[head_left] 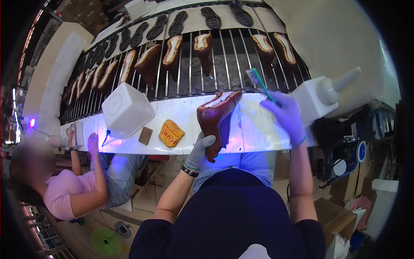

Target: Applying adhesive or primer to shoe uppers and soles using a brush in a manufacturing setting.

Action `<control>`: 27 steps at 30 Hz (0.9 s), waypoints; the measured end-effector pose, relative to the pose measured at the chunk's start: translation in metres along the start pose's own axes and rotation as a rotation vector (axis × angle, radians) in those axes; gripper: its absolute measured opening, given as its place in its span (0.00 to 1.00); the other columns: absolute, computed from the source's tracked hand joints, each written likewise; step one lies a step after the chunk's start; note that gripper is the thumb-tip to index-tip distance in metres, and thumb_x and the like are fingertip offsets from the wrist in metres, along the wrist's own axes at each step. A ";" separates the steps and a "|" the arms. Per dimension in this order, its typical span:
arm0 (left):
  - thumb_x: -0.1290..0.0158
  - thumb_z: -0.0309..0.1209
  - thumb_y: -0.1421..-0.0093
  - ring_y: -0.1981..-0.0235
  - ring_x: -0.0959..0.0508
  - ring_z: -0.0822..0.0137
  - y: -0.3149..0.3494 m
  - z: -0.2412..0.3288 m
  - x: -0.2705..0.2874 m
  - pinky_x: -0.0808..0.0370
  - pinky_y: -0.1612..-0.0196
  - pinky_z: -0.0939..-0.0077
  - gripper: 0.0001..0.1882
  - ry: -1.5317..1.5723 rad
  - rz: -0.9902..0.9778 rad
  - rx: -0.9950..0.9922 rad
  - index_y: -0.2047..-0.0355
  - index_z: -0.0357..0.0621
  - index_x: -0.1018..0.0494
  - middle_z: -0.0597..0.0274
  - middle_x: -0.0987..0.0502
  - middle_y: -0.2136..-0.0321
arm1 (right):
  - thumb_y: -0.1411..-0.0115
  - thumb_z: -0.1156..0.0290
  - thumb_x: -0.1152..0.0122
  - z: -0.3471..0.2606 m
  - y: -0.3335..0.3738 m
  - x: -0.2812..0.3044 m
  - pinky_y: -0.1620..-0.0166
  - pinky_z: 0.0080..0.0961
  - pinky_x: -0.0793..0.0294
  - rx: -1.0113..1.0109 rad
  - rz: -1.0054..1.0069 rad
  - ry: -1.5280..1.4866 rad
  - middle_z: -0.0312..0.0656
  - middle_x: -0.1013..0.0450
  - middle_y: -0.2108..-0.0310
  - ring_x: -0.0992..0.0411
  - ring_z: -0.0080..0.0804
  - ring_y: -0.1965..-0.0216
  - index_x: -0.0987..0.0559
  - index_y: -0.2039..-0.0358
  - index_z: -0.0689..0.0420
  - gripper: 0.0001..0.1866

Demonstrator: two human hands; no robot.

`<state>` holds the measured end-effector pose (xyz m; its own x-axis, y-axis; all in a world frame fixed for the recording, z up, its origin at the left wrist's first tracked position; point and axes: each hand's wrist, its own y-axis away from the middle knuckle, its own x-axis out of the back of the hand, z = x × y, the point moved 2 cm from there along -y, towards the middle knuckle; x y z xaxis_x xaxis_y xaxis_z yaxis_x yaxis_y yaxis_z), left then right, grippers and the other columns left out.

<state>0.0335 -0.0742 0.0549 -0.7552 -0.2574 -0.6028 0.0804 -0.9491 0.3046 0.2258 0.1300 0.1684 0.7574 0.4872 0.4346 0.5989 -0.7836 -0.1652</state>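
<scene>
My left hand (199, 150), in a pale glove, is closed round a brown leather shoe upper (214, 118). The upper is held sole side up over the white table edge, its pale underside (220, 99) facing up. To the right, my gloved right hand (284, 114) grips a green-handled brush (261, 84) with light bristles. The brush is raised beside the upper and apart from it. A white squeeze bottle (321, 97) with a long nozzle stands just right of my right hand. Left of the upper, a yellow cloth bundle (171, 133) and a small brown block (145, 135) lie on the table.
Beyond the white table (166, 113), a slatted conveyor (185, 88) carries several brown uppers (173, 49). Black soles (178, 23) line the shelf behind. A white container (126, 108) stands left of the block. A co-worker (77, 190) sits at the left.
</scene>
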 end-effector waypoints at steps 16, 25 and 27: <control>0.44 0.31 0.43 0.51 0.27 0.69 -0.016 -0.025 -0.056 0.28 0.47 0.73 0.35 -0.226 0.164 -0.123 0.38 0.40 0.46 0.59 0.28 0.52 | 0.44 0.75 0.42 -0.084 0.085 -0.058 0.69 0.37 0.28 0.074 -0.094 0.387 0.48 0.30 0.71 0.27 0.45 0.72 0.37 0.36 0.56 0.33; 0.38 0.30 0.50 0.54 0.27 0.68 -0.010 0.004 -0.064 0.26 0.54 0.74 0.49 -0.365 0.083 -0.097 0.33 0.44 0.55 0.58 0.32 0.51 | 0.42 0.74 0.41 -0.073 0.037 0.020 0.66 0.19 0.32 0.044 -0.104 -0.205 0.36 0.27 0.71 0.34 0.18 0.72 0.25 0.45 0.57 0.23; 0.37 0.31 0.50 0.55 0.27 0.68 -0.012 0.011 -0.061 0.27 0.53 0.72 0.52 -0.449 0.050 -0.115 0.31 0.45 0.58 0.56 0.32 0.49 | 0.42 0.76 0.40 -0.061 0.025 0.045 0.66 0.19 0.34 0.127 -0.153 -0.105 0.34 0.30 0.73 0.35 0.19 0.72 0.23 0.47 0.57 0.21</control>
<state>0.0721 -0.0451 0.0962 -0.9534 -0.2235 -0.2026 0.1765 -0.9580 0.2261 0.2595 0.1088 0.2374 0.6744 0.6392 0.3697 0.7316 -0.6463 -0.2171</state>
